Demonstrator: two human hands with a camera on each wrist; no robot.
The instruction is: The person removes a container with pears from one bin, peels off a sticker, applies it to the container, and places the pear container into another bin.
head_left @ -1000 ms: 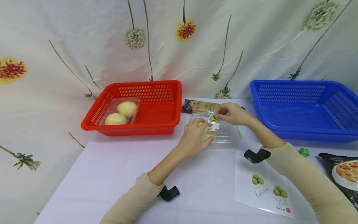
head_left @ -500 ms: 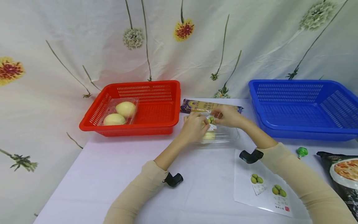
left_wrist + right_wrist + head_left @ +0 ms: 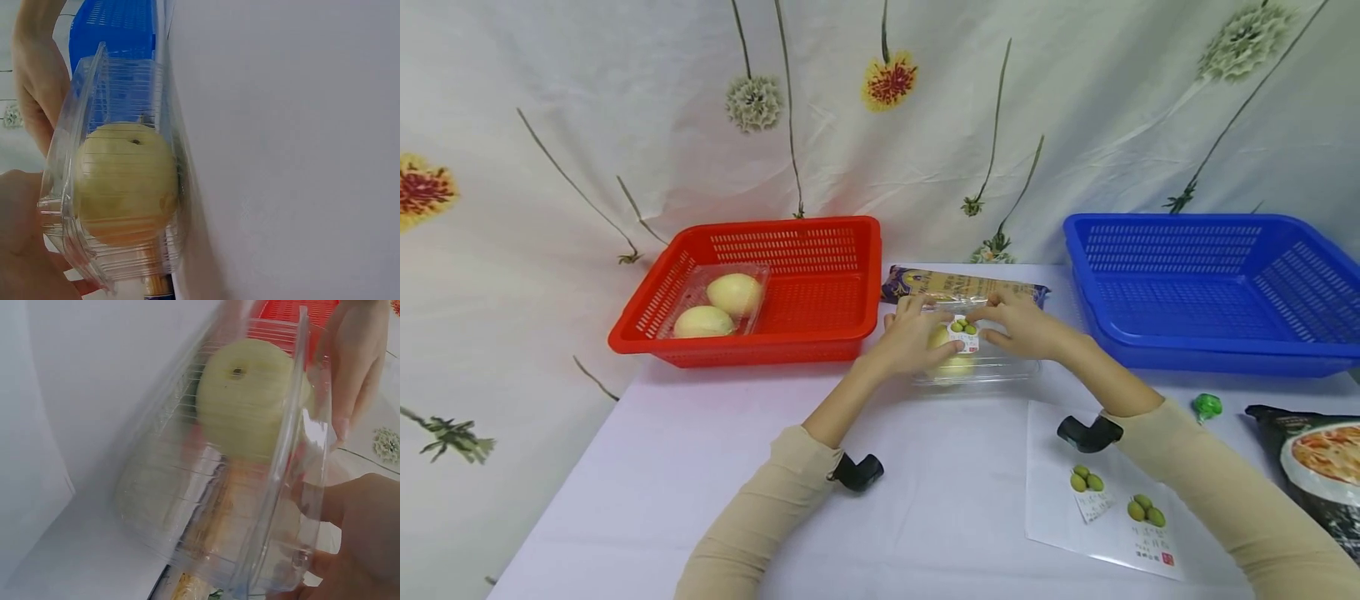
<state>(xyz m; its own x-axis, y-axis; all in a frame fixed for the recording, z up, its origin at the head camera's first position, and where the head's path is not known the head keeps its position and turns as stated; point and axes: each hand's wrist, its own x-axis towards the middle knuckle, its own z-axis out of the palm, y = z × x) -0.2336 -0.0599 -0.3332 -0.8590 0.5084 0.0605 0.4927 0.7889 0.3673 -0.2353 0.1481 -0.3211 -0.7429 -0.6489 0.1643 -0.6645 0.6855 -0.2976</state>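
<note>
A clear plastic clamshell box (image 3: 1011, 367) stands on the white table, holding pale yellow round fruit (image 3: 128, 181) seen through its ribbed wall. On its lid lies a white sticker (image 3: 963, 334) with a picture of green fruit and small print. My left hand (image 3: 906, 340) rests on the lid's left part, fingers spread and thumb at the sticker's lower left edge. From the right, my right hand (image 3: 1022, 327) touches the sticker's right side with its fingertips. In the right wrist view the same fruit (image 3: 247, 403) shows inside the box, and the right fingers are partly behind the lid rim.
A red basket (image 3: 775, 343) at the left holds another clear box (image 3: 760, 312) with two fruits. A blue basket (image 3: 1225, 358) stands right. Behind the box lies a gold and purple packet (image 3: 955, 282). A sticker sheet (image 3: 1052, 517), green candy (image 3: 1207, 407) and black food bag (image 3: 1330, 467) lie nearer.
The sticker, held up between both hands before, now lies on the lid. My fingers have spread apart to its two sides. The baskets have not moved.
</note>
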